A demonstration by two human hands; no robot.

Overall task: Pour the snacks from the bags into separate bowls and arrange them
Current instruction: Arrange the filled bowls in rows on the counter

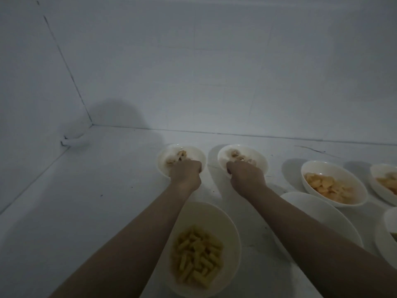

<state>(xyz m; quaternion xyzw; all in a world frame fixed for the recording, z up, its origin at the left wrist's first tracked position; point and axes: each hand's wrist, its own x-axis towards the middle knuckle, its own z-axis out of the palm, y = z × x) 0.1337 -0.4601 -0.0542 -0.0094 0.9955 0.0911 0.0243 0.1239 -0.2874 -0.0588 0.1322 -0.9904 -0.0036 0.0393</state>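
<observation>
Dim room, white counter (86, 201) meeting white walls, corner at 10 o'clock. Left hand (186, 172) grips far-left bowl (165, 155) near rim; right hand (245, 176) grips next bowl (255, 153), fingers curled over rims. Near bowl (232, 231) of stick snacks (197, 257) at 6, sticks mostly pointing 12–6.

The right edge cuts two bowls (386, 183); each hand (186, 173) hides its fingertips and near bowl rim.

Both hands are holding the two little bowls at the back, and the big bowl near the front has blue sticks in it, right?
Not quite. The sticks in the big bowl are yellow, not blue, as the head view shows. Left hand and right hand do hold the two back bowls.
</observation>
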